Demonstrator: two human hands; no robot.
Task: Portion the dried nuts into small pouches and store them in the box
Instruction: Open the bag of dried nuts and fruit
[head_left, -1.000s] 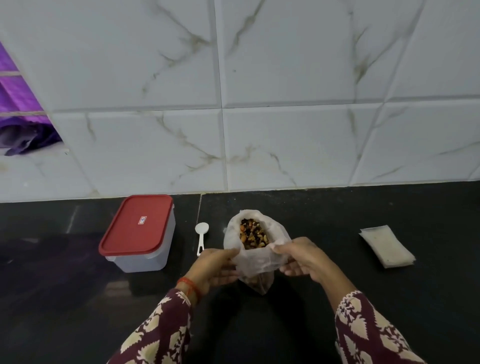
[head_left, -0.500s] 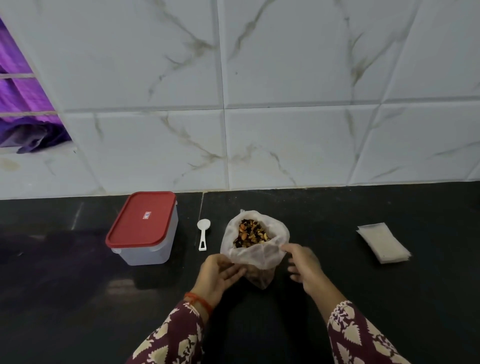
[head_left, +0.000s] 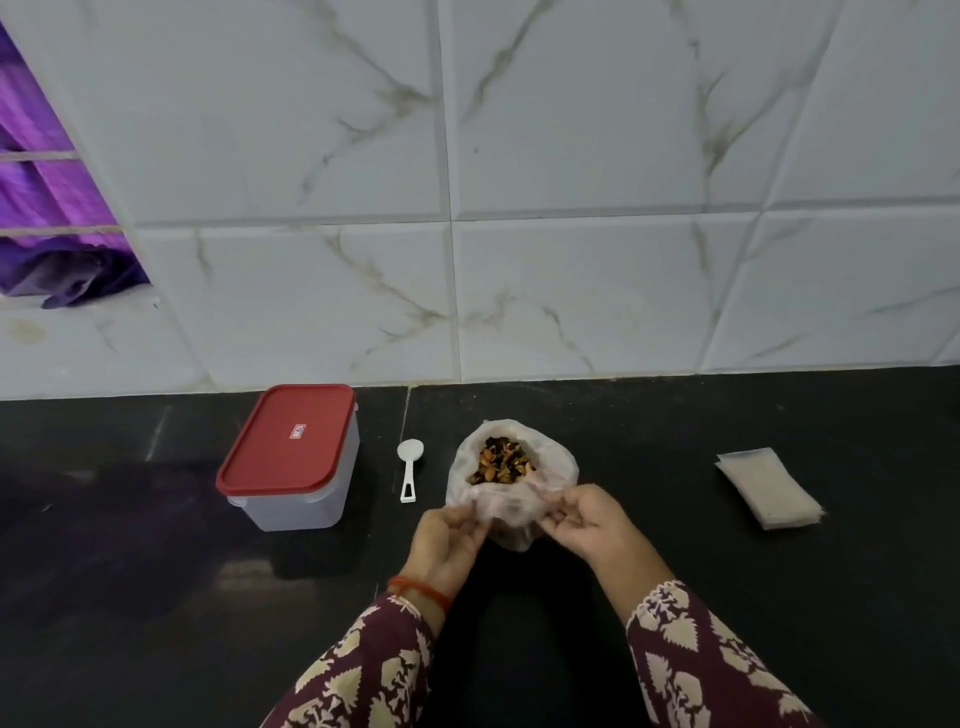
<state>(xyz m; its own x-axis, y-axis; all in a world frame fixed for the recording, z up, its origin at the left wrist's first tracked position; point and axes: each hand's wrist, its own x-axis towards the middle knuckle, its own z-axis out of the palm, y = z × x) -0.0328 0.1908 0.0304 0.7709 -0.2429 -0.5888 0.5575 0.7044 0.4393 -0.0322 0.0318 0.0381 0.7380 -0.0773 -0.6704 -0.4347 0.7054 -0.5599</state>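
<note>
Both hands, left hand (head_left: 451, 540) & right hand (head_left: 587, 525), pinch nut bag (head_left: 511, 470) rim, prob. rolling it open. Next: spoon (head_left: 409, 467), pouches (head_left: 769, 488) at bench right edge.

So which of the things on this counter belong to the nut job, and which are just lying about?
For the job:
- bag of nuts, gripped by left hand and right hand
- white spoon
- stack of pouches
- red-lidded box, lid on

Lying about:
- purple cloth in the wall opening

bag (head_left: 556, 457) near rim: behind fingers | box (head_left: 296, 488) contents: unseen | sleeves (head_left: 363, 670): cropped at bottom
</note>
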